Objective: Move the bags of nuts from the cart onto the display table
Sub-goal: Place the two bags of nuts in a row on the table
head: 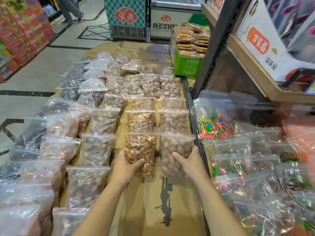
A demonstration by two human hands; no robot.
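Your left hand (127,165) is clamped on the lower end of a bag of golden-orange nuts (140,150), thumb across its face, fingers underneath. Your right hand (186,161) is clamped likewise on a bag of paler brown nuts (175,150), thumb on the front, palm against its right edge. Both bags sit just below centre of the frame, sealed tops pointing away from you. They lie low over the cardboard-covered desk (153,201); whether they already rest on it cannot be told.

Directly beyond each bag lies a matching one: another orange bag (140,120) above the left, another brown bag (173,119) above the right, heading two columns. Further rows of bagged nuts (133,82) fill the upper centre and left of the frame. To the right, past a dark rail (194,120), are bags of coloured sweets (214,126). The cart is not identifiable in this view.

Judgement: you are placing this pair at the near end of their columns. Lay each bag flat, seal overlapping the bag ahead as the rows already do, and keep edges parallel. Release both grips only once the contents settle evenly, so neither bag slides toward the rail.
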